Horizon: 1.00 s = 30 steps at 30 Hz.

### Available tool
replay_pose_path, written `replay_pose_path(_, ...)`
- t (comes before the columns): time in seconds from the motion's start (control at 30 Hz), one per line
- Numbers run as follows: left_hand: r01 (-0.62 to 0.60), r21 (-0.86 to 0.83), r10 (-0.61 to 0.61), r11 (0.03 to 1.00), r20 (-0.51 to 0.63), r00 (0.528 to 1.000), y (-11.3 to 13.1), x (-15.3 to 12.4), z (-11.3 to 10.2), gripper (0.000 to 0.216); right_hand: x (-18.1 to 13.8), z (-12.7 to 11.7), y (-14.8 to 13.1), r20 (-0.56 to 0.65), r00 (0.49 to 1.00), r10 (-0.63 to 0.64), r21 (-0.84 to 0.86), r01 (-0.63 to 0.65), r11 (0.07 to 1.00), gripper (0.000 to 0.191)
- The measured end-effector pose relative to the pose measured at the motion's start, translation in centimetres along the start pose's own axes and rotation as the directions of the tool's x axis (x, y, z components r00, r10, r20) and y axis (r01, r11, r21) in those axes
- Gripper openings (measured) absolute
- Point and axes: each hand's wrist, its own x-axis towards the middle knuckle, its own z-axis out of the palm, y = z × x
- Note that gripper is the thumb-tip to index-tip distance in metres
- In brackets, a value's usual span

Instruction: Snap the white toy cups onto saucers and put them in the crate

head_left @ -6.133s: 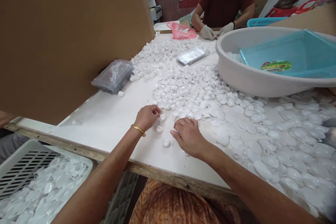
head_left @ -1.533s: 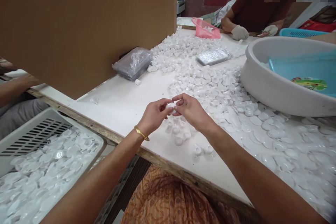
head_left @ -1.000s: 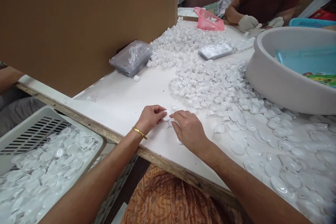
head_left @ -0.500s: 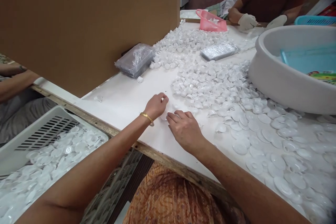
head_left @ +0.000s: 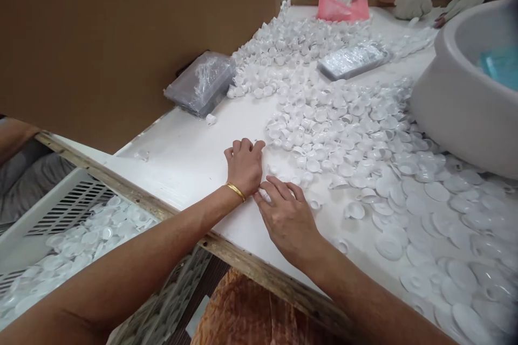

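My left hand [head_left: 245,166], with a gold bangle at the wrist, rests on the white tabletop [head_left: 182,156], back upward and fingers curled under. Whatever those fingers hold is hidden. Touching it at the wrist side is my right hand [head_left: 289,218], its fingers bent around a small white plastic piece [head_left: 265,194] that shows only in part. Just beyond and beside my right hand lie loose white toy cups [head_left: 312,166]. They join a wide spread of small white cups and saucers [head_left: 389,245] on the right.
A clear-wrapped stack [head_left: 202,83] lies by the cardboard box [head_left: 141,43], another wrapped pack [head_left: 354,60] among the cups. At right stands a large white tub [head_left: 457,102]; at back, a pink basket [head_left: 340,2] and a person's gloved hand [head_left: 413,1]. Lower left: a crate [head_left: 60,215] of white pieces.
My left hand has turned back-up and its fingers have curled down onto the table. My right hand stays close by, now touching it. The camera view has tilted down.
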Motion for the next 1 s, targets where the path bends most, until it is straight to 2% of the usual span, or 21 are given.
replay_pose_path(0.1,-0.016,0.002,0.016,1.000,0.003,1.000,0.0,0.2,0.1,0.034,0.0,0.0,0.0,0.020,1.000,0.018,0.035,-0.018,0.999,0.032)
replay_pose_path(0.3,0.083,0.000,-0.083,0.997,0.006,0.997,0.0,0.2,0.1,0.035,0.3,-0.2,-0.8,0.041,0.999,0.035,0.115,-0.039,0.993,0.032)
replay_pose_path(0.43,0.205,0.010,-0.205,0.979,0.064,0.977,-0.3,0.3,-0.5,0.041,-1.1,-3.9,0.3,0.025,0.996,0.086,0.284,-0.090,0.955,0.033)
replay_pose_path(0.53,0.252,-0.003,-0.249,0.968,0.150,0.957,-1.1,0.3,-1.5,0.050,-5.2,-8.3,3.3,0.061,0.955,0.290,0.370,-0.292,0.882,0.026)
replay_pose_path(0.6,0.243,0.030,-0.244,0.970,0.184,0.952,-1.9,0.1,-2.3,0.055,-8.7,-10.6,5.4,0.121,0.871,0.475,0.316,-0.488,0.814,0.022)
replay_pose_path(0.67,0.196,0.097,-0.209,0.976,0.161,0.964,-2.8,-0.2,-2.9,0.056,-11.9,-11.5,7.1,0.136,0.802,0.582,0.153,-0.597,0.788,0.021)
replay_pose_path(0.7,0.184,0.122,-0.201,0.975,0.148,0.968,-3.2,-0.4,-3.1,0.055,-13.1,-11.4,7.7,0.137,0.797,0.589,0.067,-0.600,0.797,0.022)
replay_pose_path(0.77,0.220,0.108,-0.235,0.969,0.149,0.961,-3.9,-0.7,-3.2,0.055,-14.6,-10.4,8.3,0.123,0.817,0.564,-0.069,-0.560,0.826,0.026)
replay_pose_path(0.83,0.289,0.049,-0.293,0.956,0.162,0.942,-4.4,-0.9,-3.2,0.057,-15.1,-9.1,8.4,0.091,0.840,0.535,-0.145,-0.521,0.841,0.024)
replay_pose_path(0.87,0.300,0.039,-0.303,0.953,0.133,0.944,-4.5,-1.1,-3.2,0.057,-15.1,-8.6,8.3,0.069,0.844,0.532,-0.162,-0.517,0.841,0.020)
replay_pose_path(0.93,0.236,0.086,-0.239,0.968,0.026,0.971,-4.7,-1.5,-3.3,0.054,-15.0,-8.3,8.2,0.046,0.828,0.559,-0.159,-0.546,0.822,0.011)
replay_pose_path(1.0,0.156,0.156,-0.148,0.975,-0.061,0.987,-4.9,-1.9,-3.4,0.050,-14.6,-8.8,8.1,0.079,0.777,0.624,-0.095,-0.618,0.781,0.008)
